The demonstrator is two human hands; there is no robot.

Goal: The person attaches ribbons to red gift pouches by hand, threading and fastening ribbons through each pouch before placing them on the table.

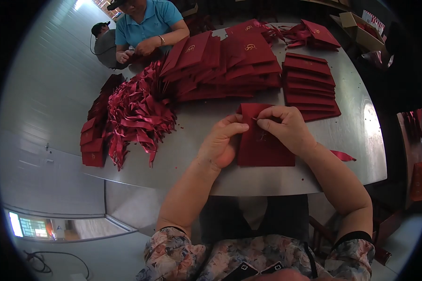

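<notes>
A dark red paper bag with a small logo lies flat in front of me at the table's near edge. My left hand is closed on its upper left edge, thumb on top and the other fingers partly hidden behind. Close to the bag's top, my right hand is pinched shut, thumb against forefinger. A tiny thing seems to show at those fingertips, too small to name. The end of a red ribbon sticks out on the table past my right forearm.
A heap of red ribbons hangs from bags at the left. Large stacks of red bags fill the table's middle, with an overlapping row at right. Across the metal table, a person in a blue shirt handles something dark.
</notes>
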